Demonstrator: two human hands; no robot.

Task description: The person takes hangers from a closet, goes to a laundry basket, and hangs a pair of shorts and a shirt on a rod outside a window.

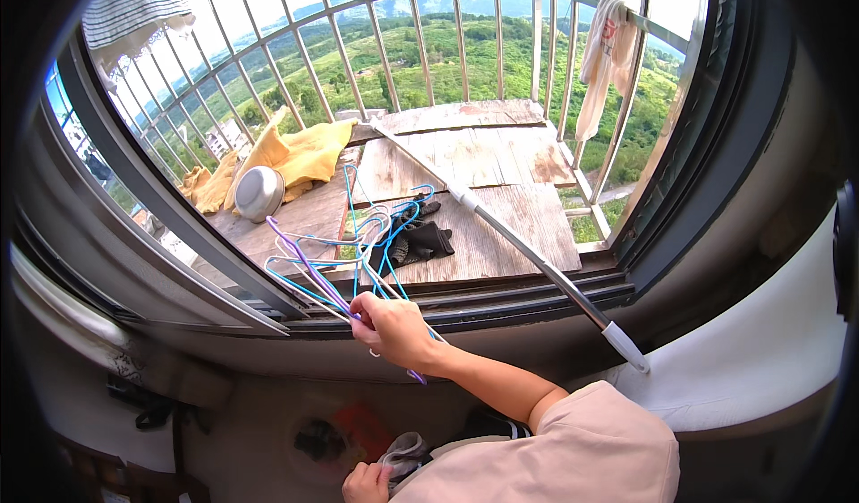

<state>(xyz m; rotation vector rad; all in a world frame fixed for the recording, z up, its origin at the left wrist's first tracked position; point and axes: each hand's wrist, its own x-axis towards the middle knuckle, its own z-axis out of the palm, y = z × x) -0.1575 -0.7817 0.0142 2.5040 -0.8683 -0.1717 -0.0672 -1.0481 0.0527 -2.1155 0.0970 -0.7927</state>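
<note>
My right hand (394,331) is closed around a bunch of thin wire clothes hangers (315,272), one purple and others blue and white. They fan out from my fist over the window track and the wooden boards. Behind the hangers, a crumpled black cloth (425,242) lies on the boards, partly hidden by them. Low in the picture my left hand (365,483) is closed on a grey cloth (404,452) close to my body; its exact kind is not clear, and the lower edge cuts off the wrist.
A long pole (528,248) slants from the boards (528,217) across the window track. Yellow cloth (295,152) and a metal bowl (259,192) lie at the left. Railings (420,42) enclose the ledge, with a pale cloth (598,69) and a striped towel (139,6) hanging there.
</note>
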